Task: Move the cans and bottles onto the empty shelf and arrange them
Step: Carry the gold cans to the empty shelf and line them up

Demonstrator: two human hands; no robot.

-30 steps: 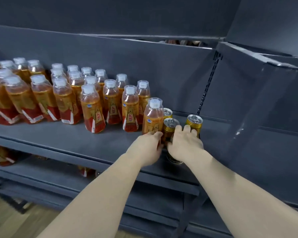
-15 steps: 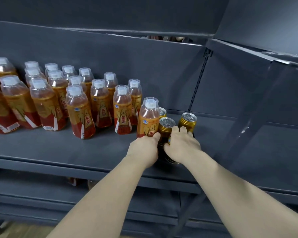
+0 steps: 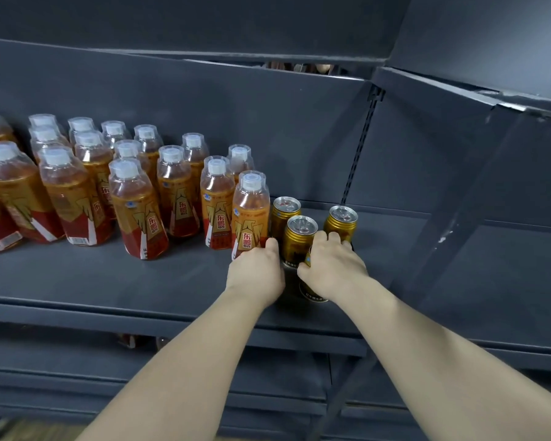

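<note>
Hands barely shifted since a second ago, same grips kept. Bottle rows point(image 3: 77, 186) stand on the shelf point(image 3: 109, 281), well left of the fingers. Next, left hand point(image 3: 256, 272) wraps the base of the front bottle point(image 3: 250, 214), thumb up its right side, fingers curled behind it and hidden. Three gold cans point(image 3: 301, 237) stand just beyond both hands. Then right hand point(image 3: 331, 265) grips the front can point(image 3: 312, 292) from above, fingers curled over its top.
</note>
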